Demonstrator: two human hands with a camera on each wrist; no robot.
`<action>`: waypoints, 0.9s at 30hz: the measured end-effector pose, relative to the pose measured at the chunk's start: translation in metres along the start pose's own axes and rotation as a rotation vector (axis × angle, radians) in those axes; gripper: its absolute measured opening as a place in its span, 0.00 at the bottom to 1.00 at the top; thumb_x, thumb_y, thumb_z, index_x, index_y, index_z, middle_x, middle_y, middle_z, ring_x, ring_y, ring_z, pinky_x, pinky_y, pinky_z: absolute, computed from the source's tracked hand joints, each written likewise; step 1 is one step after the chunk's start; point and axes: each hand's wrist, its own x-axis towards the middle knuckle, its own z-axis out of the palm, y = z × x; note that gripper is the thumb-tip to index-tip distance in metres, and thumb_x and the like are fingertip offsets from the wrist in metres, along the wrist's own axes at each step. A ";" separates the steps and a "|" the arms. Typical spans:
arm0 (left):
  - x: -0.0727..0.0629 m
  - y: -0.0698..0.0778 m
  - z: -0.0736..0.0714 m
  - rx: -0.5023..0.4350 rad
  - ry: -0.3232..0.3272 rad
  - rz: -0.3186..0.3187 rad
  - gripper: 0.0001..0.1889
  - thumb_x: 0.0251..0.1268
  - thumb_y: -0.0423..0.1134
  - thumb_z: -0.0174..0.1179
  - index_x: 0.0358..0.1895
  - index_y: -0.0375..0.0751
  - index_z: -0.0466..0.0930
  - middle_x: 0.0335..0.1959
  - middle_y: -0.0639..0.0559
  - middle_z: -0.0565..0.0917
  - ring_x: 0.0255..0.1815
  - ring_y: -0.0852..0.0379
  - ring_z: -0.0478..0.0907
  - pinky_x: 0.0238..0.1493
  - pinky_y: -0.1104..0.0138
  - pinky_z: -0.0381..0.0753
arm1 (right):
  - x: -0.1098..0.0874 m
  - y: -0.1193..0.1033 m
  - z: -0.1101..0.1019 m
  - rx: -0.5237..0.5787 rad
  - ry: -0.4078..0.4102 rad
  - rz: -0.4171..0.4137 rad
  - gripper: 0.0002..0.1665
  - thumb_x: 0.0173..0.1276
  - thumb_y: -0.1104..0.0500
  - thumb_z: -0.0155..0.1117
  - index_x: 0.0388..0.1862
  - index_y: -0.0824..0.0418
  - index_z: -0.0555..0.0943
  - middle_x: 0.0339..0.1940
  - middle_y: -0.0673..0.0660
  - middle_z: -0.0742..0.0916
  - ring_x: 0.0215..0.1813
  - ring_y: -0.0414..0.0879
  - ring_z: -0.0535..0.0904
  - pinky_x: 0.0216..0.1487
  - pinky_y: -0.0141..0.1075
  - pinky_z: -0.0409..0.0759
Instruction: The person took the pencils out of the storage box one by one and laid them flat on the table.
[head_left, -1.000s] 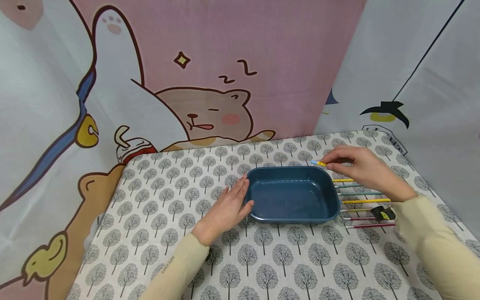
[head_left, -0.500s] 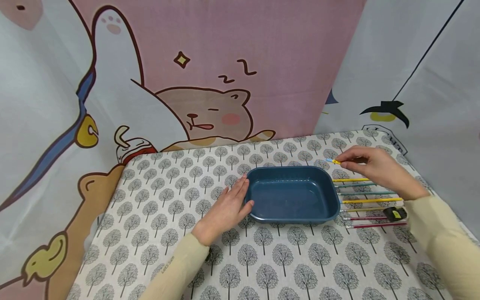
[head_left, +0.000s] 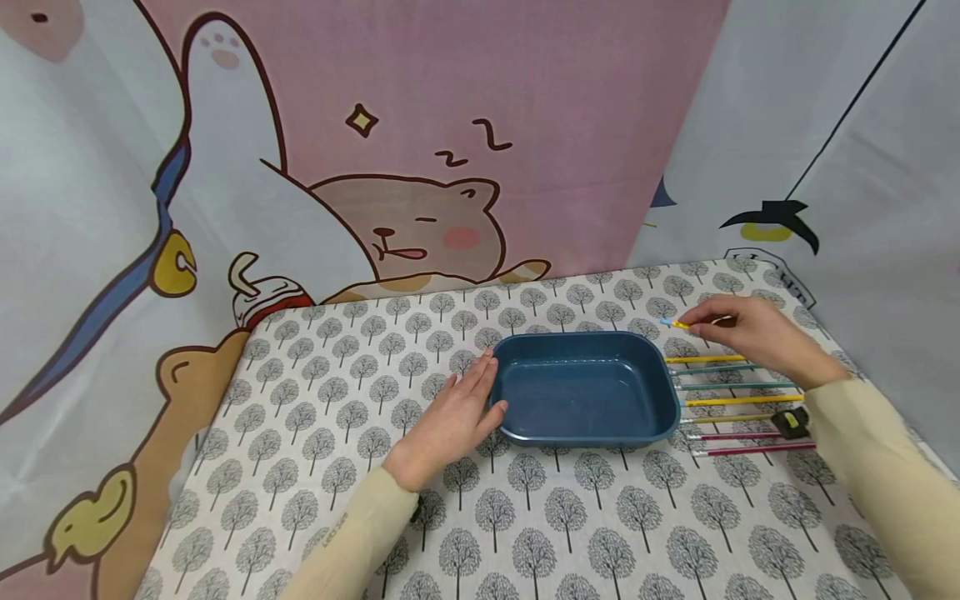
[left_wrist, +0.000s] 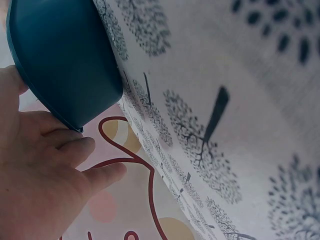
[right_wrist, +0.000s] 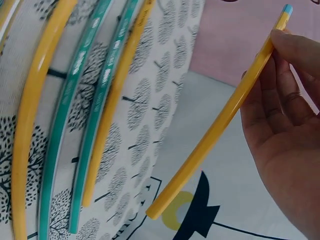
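Note:
My left hand (head_left: 450,417) rests with straight fingers against the left end of a dark blue rectangular box (head_left: 585,437). In the left wrist view, the fingers of that hand (left_wrist: 45,170) touch the rim of the box (left_wrist: 75,60). Beyond the box's far right corner, my right hand (head_left: 750,329) pinches a yellow pencil (head_left: 675,323) between thumb and fingers near its light blue end. The right wrist view shows this pencil (right_wrist: 210,140) slanting, raised above the cloth, its far end blunt. Nothing lies inside the box.
Several pencils lie side by side to the right of the box, among them a yellow pencil (head_left: 742,402), a green pencil (head_left: 735,387) and a red pencil (head_left: 757,451). A small black device (head_left: 791,422) hangs by the right sleeve. Tree-patterned cloth (head_left: 345,467) covers the table.
My right hand has moved to the right with the yellow pencil, away from the box's far edge, then slowed. The left hand and the box have stayed in place.

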 end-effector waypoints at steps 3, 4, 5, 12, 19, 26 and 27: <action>0.000 0.000 0.000 0.003 -0.006 -0.003 0.38 0.84 0.55 0.45 0.83 0.34 0.49 0.85 0.45 0.43 0.84 0.48 0.46 0.79 0.41 0.55 | 0.003 0.006 0.002 -0.012 -0.004 -0.030 0.12 0.77 0.61 0.65 0.55 0.56 0.88 0.52 0.57 0.88 0.46 0.41 0.83 0.41 0.27 0.82; 0.001 0.000 0.000 0.005 -0.008 -0.004 0.38 0.84 0.55 0.45 0.83 0.34 0.49 0.85 0.46 0.43 0.84 0.48 0.46 0.79 0.41 0.55 | 0.005 0.008 0.003 -0.018 -0.002 -0.043 0.11 0.77 0.61 0.65 0.54 0.57 0.88 0.52 0.58 0.88 0.45 0.42 0.83 0.41 0.26 0.82; 0.001 0.000 0.000 0.007 -0.011 -0.005 0.38 0.84 0.55 0.44 0.83 0.34 0.48 0.85 0.46 0.43 0.84 0.48 0.45 0.79 0.42 0.54 | 0.006 0.010 0.004 -0.025 -0.001 -0.048 0.11 0.77 0.62 0.65 0.54 0.57 0.88 0.51 0.58 0.88 0.45 0.43 0.83 0.40 0.26 0.82; 0.002 -0.001 0.000 0.015 -0.013 -0.005 0.38 0.84 0.55 0.45 0.83 0.34 0.48 0.85 0.46 0.42 0.84 0.49 0.45 0.79 0.41 0.55 | 0.017 0.020 0.010 -0.071 -0.039 -0.021 0.10 0.76 0.62 0.66 0.52 0.58 0.89 0.51 0.58 0.87 0.45 0.51 0.83 0.40 0.30 0.82; 0.001 -0.001 0.001 0.012 -0.005 0.003 0.37 0.84 0.53 0.47 0.83 0.33 0.49 0.85 0.45 0.44 0.84 0.48 0.46 0.78 0.40 0.56 | 0.026 0.028 0.019 -0.068 -0.102 -0.001 0.10 0.75 0.64 0.65 0.52 0.60 0.89 0.51 0.59 0.86 0.48 0.51 0.83 0.44 0.35 0.83; 0.001 -0.001 0.000 0.013 -0.012 -0.003 0.38 0.84 0.54 0.46 0.83 0.34 0.49 0.85 0.46 0.43 0.84 0.49 0.46 0.78 0.41 0.55 | 0.033 0.032 0.026 -0.043 -0.135 -0.005 0.11 0.74 0.68 0.64 0.51 0.62 0.88 0.51 0.61 0.88 0.49 0.53 0.84 0.42 0.35 0.84; 0.001 0.000 -0.001 0.011 -0.014 -0.004 0.38 0.84 0.54 0.46 0.83 0.34 0.49 0.85 0.46 0.43 0.84 0.49 0.46 0.78 0.41 0.55 | 0.034 0.032 0.027 -0.042 -0.140 -0.005 0.11 0.74 0.68 0.64 0.51 0.63 0.88 0.50 0.61 0.88 0.49 0.53 0.84 0.42 0.36 0.84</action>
